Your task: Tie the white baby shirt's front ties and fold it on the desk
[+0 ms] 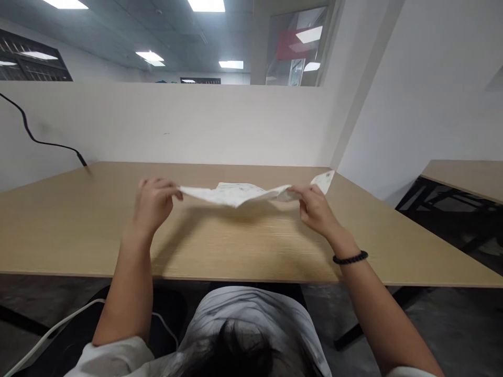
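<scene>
The cloth [239,193] hangs over the middle of the table [236,246], with the left hand [155,201] pinching its left end and the right hand [314,209] its right end. One corner sticks out beyond the right hand. Behind the table stands the partition [176,125], and a cable [39,140] runs down it to the far left corner. Well off right, a second table [467,178].

Both arms extended toward far side, forearms bare. Left hand [154,203] raised, fingers curled, thumb pinched against them. Right hand [315,210] level with it, well apart, fingertips pinched.
</scene>
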The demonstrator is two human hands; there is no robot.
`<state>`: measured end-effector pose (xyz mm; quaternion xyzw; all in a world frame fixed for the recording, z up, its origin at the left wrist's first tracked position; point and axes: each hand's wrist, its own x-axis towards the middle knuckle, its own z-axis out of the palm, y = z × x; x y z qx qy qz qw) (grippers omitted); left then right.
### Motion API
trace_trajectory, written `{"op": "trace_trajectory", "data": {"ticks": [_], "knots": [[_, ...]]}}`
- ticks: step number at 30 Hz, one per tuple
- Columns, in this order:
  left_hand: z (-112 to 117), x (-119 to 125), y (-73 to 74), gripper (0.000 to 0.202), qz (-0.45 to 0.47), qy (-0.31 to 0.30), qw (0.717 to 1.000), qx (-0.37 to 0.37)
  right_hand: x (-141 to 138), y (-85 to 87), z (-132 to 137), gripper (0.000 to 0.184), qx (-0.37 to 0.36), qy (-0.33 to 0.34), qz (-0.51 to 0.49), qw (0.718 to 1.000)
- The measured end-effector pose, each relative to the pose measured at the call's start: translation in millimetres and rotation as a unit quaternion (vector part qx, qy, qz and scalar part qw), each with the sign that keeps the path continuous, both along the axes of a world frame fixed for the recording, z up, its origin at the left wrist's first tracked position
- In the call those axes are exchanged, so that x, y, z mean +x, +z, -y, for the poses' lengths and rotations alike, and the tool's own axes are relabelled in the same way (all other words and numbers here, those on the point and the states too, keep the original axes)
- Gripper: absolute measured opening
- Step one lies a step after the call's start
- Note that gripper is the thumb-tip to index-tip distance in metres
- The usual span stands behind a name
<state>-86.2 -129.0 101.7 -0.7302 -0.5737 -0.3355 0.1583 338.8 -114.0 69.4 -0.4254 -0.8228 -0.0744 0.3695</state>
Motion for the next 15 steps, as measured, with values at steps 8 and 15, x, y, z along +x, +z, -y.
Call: {"op": "trace_trajectory", "data": {"ticks": [8,15], "knots": [[72,-17,-73.8,0.019,0.040,-0.152,0.943,-0.294,14,-45.9,89,0.039,-0.288,0.100,0.015,0.952],[67,3,-82.8,0.061,0.039,-0.026,0.962,-0.270,21,-58.4,68,0.050,-0.171,-0.127,-0.040,0.976]]}}
